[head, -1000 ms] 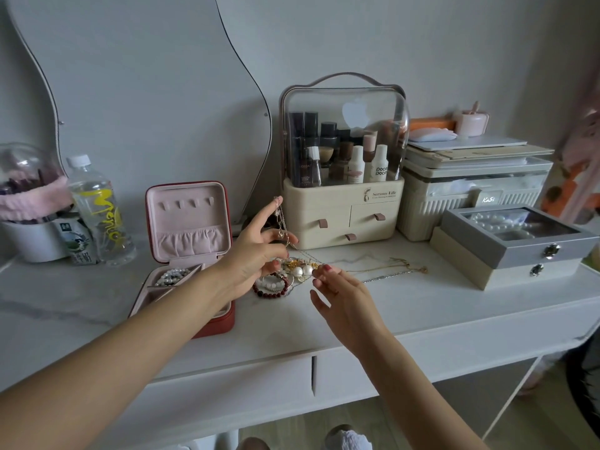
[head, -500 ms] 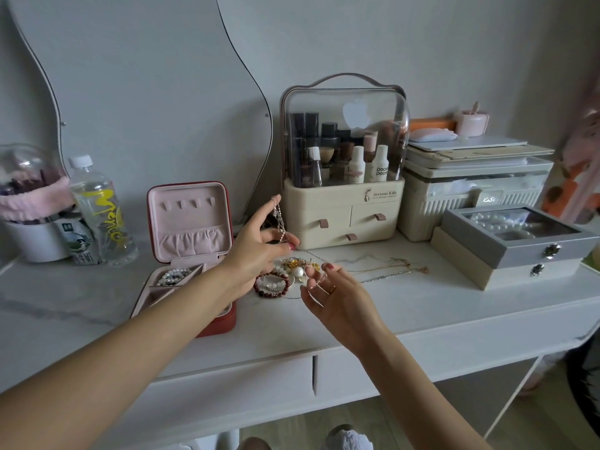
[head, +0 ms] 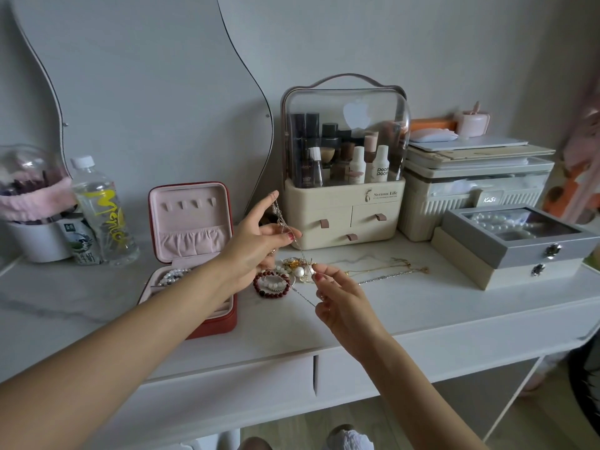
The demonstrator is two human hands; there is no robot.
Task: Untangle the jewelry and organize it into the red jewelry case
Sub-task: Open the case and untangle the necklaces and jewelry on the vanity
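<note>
While pinching one silver chain point(head: 285, 227) in both hands, left hand point(head: 259, 241) high, right hand point(head: 341, 300) low: untangling; next, careful freeing from the pile point(head: 297, 269).

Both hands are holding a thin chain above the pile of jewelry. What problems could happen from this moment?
1. The left hand and right hand hold the silver chain taut between them while it seems to run through the tangled pile; a harder pull may tighten a knot or snap it.
2. The red bead bracelet lies against that pile and could be dragged along.
3. Pulling may also catch the gold chains beside the pile.
</note>
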